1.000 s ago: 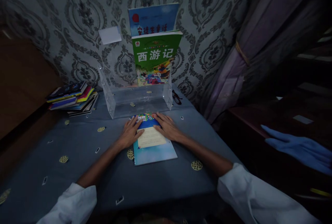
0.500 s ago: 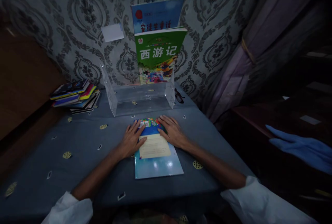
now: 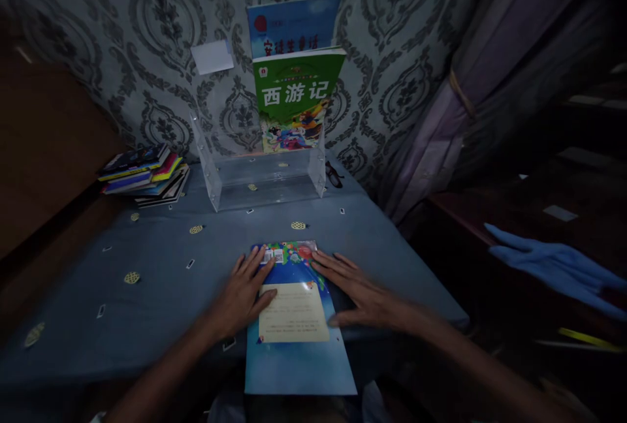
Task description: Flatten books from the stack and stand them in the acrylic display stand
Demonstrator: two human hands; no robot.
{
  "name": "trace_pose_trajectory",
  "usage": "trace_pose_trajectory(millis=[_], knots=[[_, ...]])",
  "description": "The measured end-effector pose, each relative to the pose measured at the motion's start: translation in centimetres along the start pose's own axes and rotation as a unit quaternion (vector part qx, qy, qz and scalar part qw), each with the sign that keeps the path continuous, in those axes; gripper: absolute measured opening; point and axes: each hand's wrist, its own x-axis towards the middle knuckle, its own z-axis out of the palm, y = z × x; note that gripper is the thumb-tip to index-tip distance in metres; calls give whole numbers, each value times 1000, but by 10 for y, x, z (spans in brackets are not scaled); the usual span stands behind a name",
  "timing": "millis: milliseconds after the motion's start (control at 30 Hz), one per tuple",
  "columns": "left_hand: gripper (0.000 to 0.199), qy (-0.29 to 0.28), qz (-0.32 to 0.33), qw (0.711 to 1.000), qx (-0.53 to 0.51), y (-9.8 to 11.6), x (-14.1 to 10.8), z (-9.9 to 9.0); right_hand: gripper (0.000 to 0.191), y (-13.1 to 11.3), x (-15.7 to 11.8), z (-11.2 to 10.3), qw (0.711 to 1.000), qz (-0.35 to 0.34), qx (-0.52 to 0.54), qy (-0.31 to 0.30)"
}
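Note:
A thin blue book point(image 3: 298, 367) lies flat at the table's front edge, its lower part reaching past that edge. Its face carries a cream text panel, a barcode and a colourful strip along the top. My left hand point(image 3: 247, 289) rests on the book's left side, fingers stretched out and thumb on the panel's edge. On the right side, my right hand point(image 3: 360, 289) touches the upper edge with spread fingers, thumb apart. Behind them stands a clear acrylic rack point(image 3: 267, 198), with a green book point(image 3: 298, 100) upright in it before a blue book point(image 3: 294, 18).
A stack of books point(image 3: 142, 175) sits at the table's back left. Dark glasses point(image 3: 334, 175) lie right of the rack. A blank white card point(image 3: 212, 56) is up at the rack's left. At right are a purple curtain point(image 3: 431, 142) and a blue glove point(image 3: 553, 263).
The book has slid toward me, from the middle of the table to over its front edge, with both hands on it. My right hand's fingers have spread wider.

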Motion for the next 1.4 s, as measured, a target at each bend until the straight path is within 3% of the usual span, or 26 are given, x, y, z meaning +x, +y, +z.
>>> trace_pose_trajectory(millis=[133,300,533,733,867,967,1100,1200,1300,1400], knots=[[60,-11,-7,1000,-1,1,1,-3,120,-2,-7,-7,998,6,25,-59],[59,-6,-1,1000,-5,0,0,-2,126,1,-8,0,998,-19,11,-58],[60,-3,-3,1000,-21,-1,0,1,110,-12,-15,16,998,-29,-50,31],[59,-5,-9,994,-106,-8,1,-13,85,-12,-8,9,994,-23,-59,92],[53,-1,-38,967,-251,-17,8,-34,58,-6,15,-5,992,18,-20,125],[57,22,-74,931,-356,-27,17,-37,47,-3,39,-14,982,69,28,172],[65,98,-117,883,-444,-44,31,-13,53,1,66,-20,958,112,101,243],[73,145,-144,849,-487,-51,39,5,51,9,78,-17,946,131,167,246],[79,172,-127,849,-483,-48,50,5,46,19,81,-12,946,123,190,234],[69,184,-96,853,-479,-40,64,-8,45,25,80,-11,949,102,184,236]])
